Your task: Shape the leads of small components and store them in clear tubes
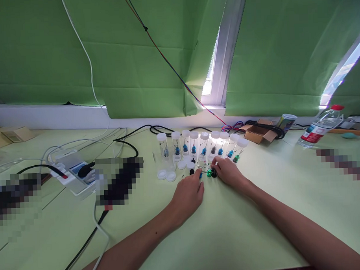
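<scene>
My left hand [188, 193] rests on the table with its index finger stretched out and the thumb apart from it. A small blue-headed piece [200, 175] lies at that fingertip. Across from it my right hand [227, 170] has curled fingers at a loose pile of similar pieces; what they pinch is hidden. In the pile show a green-headed piece [209, 173], a black-headed piece [214, 174] and thin metal shafts. Behind stands a row of clear vials with white caps [194, 136], most holding a blue-headed piece. One vial [236, 158] at the right end holds a green-headed one.
Loose white caps [171, 176] lie left of the pile by an uncapped clear vial [170, 163]. A power strip [78, 176] with cables sits at left. An open cardboard box [258, 133], a can [286, 123] and a water bottle [320, 128] stand at back right.
</scene>
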`<action>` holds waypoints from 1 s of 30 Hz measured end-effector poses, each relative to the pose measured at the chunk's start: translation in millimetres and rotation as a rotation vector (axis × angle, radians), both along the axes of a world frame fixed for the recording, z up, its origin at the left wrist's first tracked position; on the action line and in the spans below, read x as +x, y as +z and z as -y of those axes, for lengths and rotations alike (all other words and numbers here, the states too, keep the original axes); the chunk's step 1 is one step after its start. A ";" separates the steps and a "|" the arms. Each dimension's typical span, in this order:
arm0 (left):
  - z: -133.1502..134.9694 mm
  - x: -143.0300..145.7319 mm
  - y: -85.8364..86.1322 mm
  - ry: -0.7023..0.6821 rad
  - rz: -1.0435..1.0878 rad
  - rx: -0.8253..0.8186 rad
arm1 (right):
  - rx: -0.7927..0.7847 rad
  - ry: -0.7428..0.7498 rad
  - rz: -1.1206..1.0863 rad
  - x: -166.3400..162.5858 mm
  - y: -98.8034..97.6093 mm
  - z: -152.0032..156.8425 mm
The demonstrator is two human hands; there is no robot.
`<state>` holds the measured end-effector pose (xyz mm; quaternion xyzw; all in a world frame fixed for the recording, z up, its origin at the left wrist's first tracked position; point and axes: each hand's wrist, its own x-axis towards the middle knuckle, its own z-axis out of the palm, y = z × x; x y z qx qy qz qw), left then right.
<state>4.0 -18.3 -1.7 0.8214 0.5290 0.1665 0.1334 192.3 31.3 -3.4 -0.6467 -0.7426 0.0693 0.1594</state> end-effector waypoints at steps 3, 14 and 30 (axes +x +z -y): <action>0.3 0.0 0.4 0.004 -0.003 -0.016 | 0.000 -0.005 0.013 -0.7 0.0 0.3; -0.8 0.3 0.6 0.002 0.011 0.006 | 0.045 -0.003 -0.031 -0.6 -2.4 -0.2; -1.4 -0.2 -4.9 -0.009 0.029 0.020 | 0.044 0.048 0.088 -3.0 -2.9 -8.3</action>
